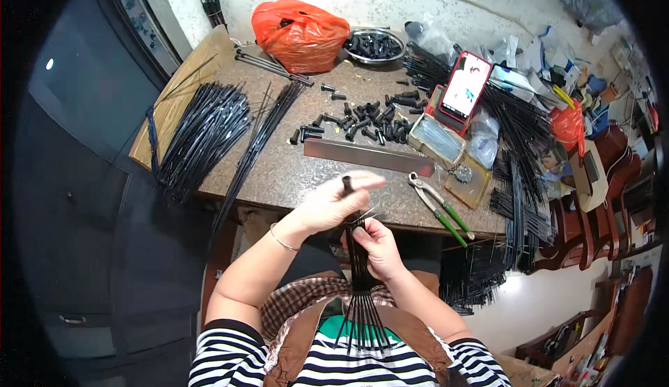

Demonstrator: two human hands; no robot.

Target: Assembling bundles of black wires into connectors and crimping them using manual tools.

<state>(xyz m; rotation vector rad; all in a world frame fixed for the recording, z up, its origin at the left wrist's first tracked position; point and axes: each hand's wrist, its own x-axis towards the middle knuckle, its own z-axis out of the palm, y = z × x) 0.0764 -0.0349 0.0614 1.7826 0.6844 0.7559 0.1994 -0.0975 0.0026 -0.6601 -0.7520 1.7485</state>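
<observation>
In front of my chest stands a black umbrella frame (pixel 357 258), its thin ribs fanning out downward toward my lap. At its upper end, a black tube (pixel 347 185) pokes up past my left hand (pixel 333 202). That hand is loosely closed around the tube, thumb across it and blurred fingers reaching rightward. Just below, my right hand (pixel 380 246) pinches the top of the ribs between thumb and fingers. Fine wire ends (pixel 369 213) stick out between the two hands. Part of the tube is hidden by my left thumb.
Green-handled pincers (pixel 440 209) and a flat metal bar (pixel 366 157) lie along the table's near side. Beyond are loose black tube pieces (pixel 362 119), a metal bowl (pixel 375 44), an orange bag (pixel 300 35) and a propped phone (pixel 465 86). Rib bundles (pixel 205 133) flank both sides.
</observation>
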